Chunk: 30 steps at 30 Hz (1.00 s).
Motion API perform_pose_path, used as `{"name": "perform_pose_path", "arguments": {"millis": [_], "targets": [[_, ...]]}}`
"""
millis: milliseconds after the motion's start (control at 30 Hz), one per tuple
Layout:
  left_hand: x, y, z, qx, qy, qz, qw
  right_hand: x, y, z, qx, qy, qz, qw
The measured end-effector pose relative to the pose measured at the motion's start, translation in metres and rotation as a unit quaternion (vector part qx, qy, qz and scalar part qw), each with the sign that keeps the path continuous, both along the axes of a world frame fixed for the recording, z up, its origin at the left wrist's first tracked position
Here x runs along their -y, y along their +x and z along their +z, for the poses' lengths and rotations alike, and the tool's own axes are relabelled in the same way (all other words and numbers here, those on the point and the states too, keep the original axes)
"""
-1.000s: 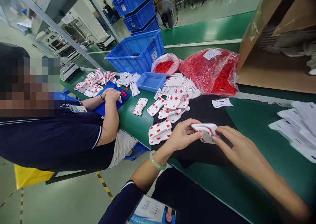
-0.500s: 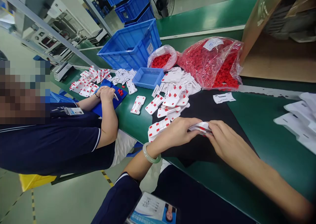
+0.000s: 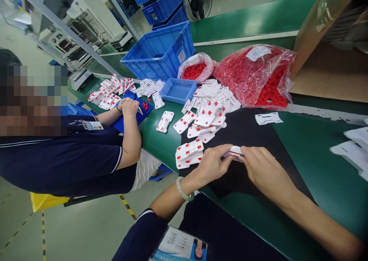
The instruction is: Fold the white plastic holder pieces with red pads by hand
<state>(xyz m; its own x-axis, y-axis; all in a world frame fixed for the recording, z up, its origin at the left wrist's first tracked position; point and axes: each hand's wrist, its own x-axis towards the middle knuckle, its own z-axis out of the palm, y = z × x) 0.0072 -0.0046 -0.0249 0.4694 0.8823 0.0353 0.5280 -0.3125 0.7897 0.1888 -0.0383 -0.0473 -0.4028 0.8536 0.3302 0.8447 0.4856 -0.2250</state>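
My left hand and my right hand pinch opposite ends of a white plastic piece, held edge-on above a black mat. A thin red strip shows along its edge; the fingers hide the ends. Left of my left hand lies a small stack of white pieces with red squares. Behind it is a larger heap of such red-marked pieces, with plain white slotted pieces beyond. One flat white piece rests by the mat's far right edge.
Bags of small red parts stand at the back beside a small blue tray and a big blue crate. A co-worker's hands work over a blue mat at left. More white pieces sit far right, near a cardboard box.
The view has shifted slightly, so the scene sits a bit further right. Both hands still grip the white piece, which is now turned a little differently.
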Motion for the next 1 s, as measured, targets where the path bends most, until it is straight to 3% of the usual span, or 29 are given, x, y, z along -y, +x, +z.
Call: {"name": "perform_pose_path", "arguments": {"millis": [300, 500, 600, 733, 867, 1000], "targets": [[0.009, -0.002, -0.014, 0.033, -0.017, 0.051, 0.998, -0.006, -0.008, 0.0, 0.03, -0.007, 0.005, 1.0], [0.021, -0.006, -0.031, 0.122, -0.108, 0.03, 0.986, 0.0, 0.036, -0.006, 0.005, -0.031, 0.029, 0.999], [0.026, -0.007, -0.027, 0.084, -0.082, 0.0, 0.993, 0.013, 0.057, -0.012, -0.035, -0.089, 0.005, 0.995], [0.026, -0.001, -0.011, -0.029, 0.049, -0.068, 0.996, 0.025, 0.058, -0.017, -0.074, -0.113, -0.005, 0.991], [0.024, 0.011, 0.0, -0.174, 0.105, -0.15, 0.968, 0.025, 0.054, -0.02, -0.074, -0.122, 0.025, 0.989], [0.023, 0.015, -0.001, -0.237, 0.139, -0.171, 0.946, 0.023, 0.054, -0.021, -0.045, -0.102, 0.05, 0.992]]}}
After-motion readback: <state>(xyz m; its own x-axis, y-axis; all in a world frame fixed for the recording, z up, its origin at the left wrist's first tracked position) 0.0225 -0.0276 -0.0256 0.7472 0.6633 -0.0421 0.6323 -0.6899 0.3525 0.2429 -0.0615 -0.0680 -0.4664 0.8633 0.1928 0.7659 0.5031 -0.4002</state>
